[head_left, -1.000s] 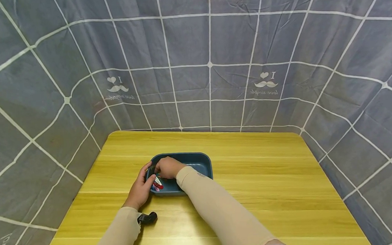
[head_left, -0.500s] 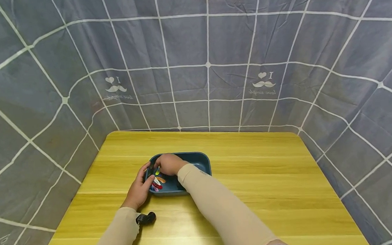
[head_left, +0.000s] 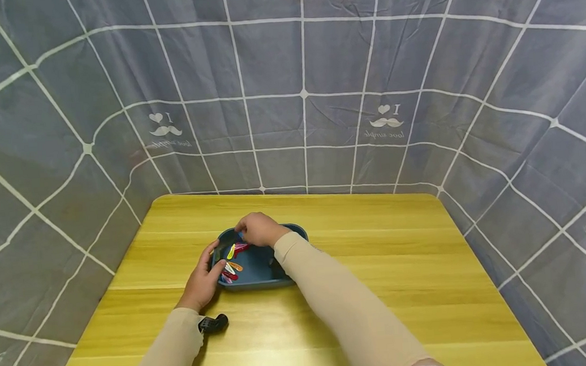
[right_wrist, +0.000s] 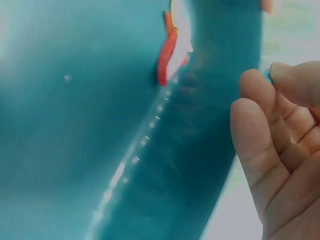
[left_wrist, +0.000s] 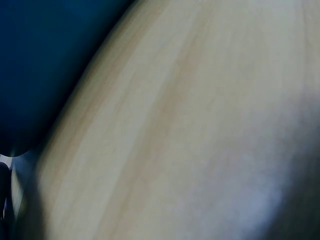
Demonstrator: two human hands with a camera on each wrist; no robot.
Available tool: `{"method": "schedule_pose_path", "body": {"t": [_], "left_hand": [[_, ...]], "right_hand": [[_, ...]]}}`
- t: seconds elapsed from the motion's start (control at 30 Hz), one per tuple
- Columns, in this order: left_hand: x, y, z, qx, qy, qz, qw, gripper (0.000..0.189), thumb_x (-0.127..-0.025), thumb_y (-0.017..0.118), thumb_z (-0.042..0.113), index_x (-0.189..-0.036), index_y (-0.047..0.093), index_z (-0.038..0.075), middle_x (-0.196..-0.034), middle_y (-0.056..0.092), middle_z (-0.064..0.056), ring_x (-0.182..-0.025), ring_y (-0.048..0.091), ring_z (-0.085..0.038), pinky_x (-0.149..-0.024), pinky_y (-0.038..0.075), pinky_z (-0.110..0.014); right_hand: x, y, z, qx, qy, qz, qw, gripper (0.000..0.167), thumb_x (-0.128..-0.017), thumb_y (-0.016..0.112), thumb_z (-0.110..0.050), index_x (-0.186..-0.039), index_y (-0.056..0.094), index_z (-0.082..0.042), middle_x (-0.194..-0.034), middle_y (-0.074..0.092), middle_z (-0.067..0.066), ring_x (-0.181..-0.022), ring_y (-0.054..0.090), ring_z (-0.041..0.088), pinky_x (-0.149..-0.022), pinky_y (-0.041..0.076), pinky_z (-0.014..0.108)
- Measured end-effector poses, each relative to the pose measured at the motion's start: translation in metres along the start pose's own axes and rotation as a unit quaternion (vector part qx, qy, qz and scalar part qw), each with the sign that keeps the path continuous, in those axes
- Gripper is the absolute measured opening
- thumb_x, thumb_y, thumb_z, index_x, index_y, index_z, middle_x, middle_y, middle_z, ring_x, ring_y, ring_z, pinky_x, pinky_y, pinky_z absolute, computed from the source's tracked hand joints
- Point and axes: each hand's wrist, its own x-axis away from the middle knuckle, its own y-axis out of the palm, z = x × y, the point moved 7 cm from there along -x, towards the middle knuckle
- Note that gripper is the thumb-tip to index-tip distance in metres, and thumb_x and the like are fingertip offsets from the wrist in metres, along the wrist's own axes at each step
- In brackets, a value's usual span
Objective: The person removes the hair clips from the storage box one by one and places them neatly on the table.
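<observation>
My left hand holds the left end of a dark blue plastic tray, its thumb over the rim. In the left wrist view, only the tray's outer wall and tabletop show clearly. Over the far rim, my right hand pinches a small blue piece between thumb and index finger; most of it is hidden. Snap hair clips lie at the tray's left end: yellow and pink-red ones near the far wall, orange and white ones closer to me. The red clip appears in the right wrist view.
The tray stands on a yellow wood-grain table, left of its middle. A grey curtain with white grid lines surrounds the back and sides. A black wrist device sticks out from the left sleeve.
My right hand has risen from inside the tray to above its far rim with the small blue piece. Yellow and pink-red clips now show beneath it. The left hand stays at the tray's left end.
</observation>
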Motion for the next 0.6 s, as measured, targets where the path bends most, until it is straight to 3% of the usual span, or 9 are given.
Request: {"method": "schedule_pose_path", "body": {"t": [0.27,0.4,0.6], "left_hand": [[0.000,-0.001,0.002,0.001,0.003,-0.006,1.0000,0.062,-0.113,0.046,0.035,-0.169,0.019,0.033,-0.169,0.031,-0.026,-0.154,0.033,-0.050,-0.123,0.028,-0.071],[-0.001,-0.001,0.002,0.005,0.005,-0.007,1.0000,0.062,-0.113,0.047,0.034,-0.169,0.019,0.032,-0.170,0.031,-0.025,-0.155,0.033,-0.050,-0.124,0.027,-0.070],[-0.002,0.000,0.000,0.013,0.012,-0.006,0.9998,0.062,-0.113,0.048,0.033,-0.169,0.021,0.031,-0.170,0.033,-0.023,-0.155,0.033,-0.048,-0.125,0.026,-0.069]], "right_hand": [[0.012,-0.028,0.011,-0.059,0.005,0.035,0.9976,0.036,-0.108,0.059,-0.013,-0.143,0.067,-0.010,-0.100,0.076,0.003,-0.074,0.064,0.010,-0.068,0.051,0.021],[0.019,-0.040,0.024,-0.103,0.017,0.054,0.9931,0.036,-0.108,0.059,-0.014,-0.143,0.067,-0.010,-0.104,0.073,0.002,-0.076,0.065,0.010,-0.067,0.051,0.021],[0.032,-0.056,0.048,-0.174,0.032,0.085,0.9804,0.037,-0.107,0.060,-0.012,-0.143,0.067,-0.011,-0.111,0.072,0.009,-0.084,0.073,0.023,-0.065,0.054,0.022]]}}
